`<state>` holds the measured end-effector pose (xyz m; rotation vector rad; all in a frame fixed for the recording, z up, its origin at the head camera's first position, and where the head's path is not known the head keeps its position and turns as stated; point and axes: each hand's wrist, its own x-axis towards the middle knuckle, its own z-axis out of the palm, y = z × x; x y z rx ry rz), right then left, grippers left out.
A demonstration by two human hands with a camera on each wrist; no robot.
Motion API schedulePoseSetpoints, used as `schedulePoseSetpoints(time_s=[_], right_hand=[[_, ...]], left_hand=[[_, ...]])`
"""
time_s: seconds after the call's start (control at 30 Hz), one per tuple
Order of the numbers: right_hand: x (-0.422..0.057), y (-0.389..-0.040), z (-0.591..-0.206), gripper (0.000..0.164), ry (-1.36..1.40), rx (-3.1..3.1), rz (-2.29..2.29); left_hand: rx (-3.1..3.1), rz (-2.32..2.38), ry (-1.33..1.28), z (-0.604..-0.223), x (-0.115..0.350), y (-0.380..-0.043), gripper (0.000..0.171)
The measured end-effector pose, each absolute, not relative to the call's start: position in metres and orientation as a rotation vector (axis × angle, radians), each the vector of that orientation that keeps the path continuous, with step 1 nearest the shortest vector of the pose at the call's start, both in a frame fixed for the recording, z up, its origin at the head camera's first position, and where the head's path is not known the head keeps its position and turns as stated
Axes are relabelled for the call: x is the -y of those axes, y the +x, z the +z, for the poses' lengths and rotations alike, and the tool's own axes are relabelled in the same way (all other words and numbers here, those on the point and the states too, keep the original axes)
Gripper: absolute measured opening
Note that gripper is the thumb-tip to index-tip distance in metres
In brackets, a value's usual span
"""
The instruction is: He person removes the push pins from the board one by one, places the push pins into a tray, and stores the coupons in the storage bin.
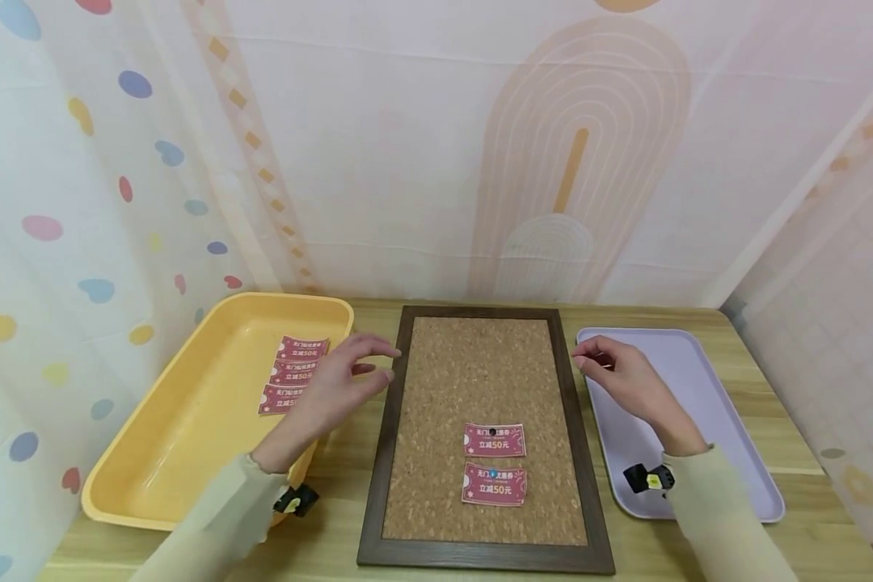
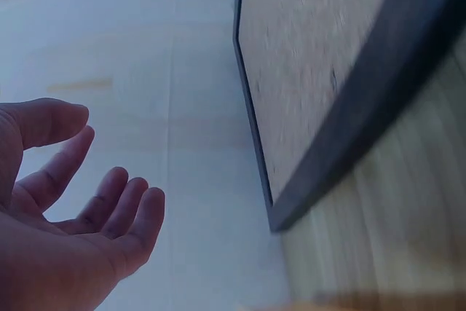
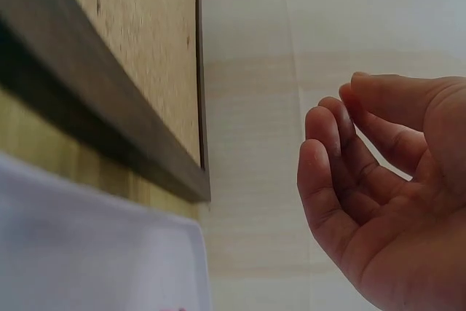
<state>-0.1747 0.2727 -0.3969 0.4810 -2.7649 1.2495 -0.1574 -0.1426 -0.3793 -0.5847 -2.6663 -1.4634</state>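
My left hand (image 1: 342,380) hovers between the yellow bin and the corkboard (image 1: 480,372), fingers loosely bent. In the left wrist view its thumb and fingers stand apart around nothing. Over the near-left edge of the lilac tray (image 1: 698,380), my right hand (image 1: 626,380) hangs with loosely curled fingers. Its thumb tip (image 3: 364,81) overlaps the index fingertip in the right wrist view, and no held thing shows. Two pink-red coupons are on the lower cork: the upper coupon (image 1: 495,446) bears a black pushpin (image 1: 492,432), the lower coupon (image 1: 493,489) a blue pushpin (image 1: 492,474).
Inside the yellow bin (image 1: 167,388) at the left, several matching coupons (image 1: 291,373) lie in a column, partly behind my left hand. The board's dark wooden frame (image 1: 487,554) lies on the wood-grain table (image 1: 327,533). A patterned curtain (image 1: 407,145) hangs behind.
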Motion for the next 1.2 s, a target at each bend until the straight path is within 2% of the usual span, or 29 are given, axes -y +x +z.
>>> schedulePoseSetpoints(time_s=[0.53, 0.8, 1.2], right_hand=[[-0.244, -0.164, -0.401, 0.018, 0.570, 2.780, 1.354], [-0.235, -0.163, -0.409, 0.011, 0.659, 2.787, 1.293], [-0.221, -0.157, -0.423, 0.010, 0.755, 2.843, 1.304]], left_hand=[[2.739, -1.657, -0.700, -0.400, 0.089, -0.150, 0.025], [2.765, -1.614, -0.828, -0.410, 0.077, -0.148, 0.027], [2.903, -1.499, -0.823, -0.421, 0.067, -0.147, 0.028]])
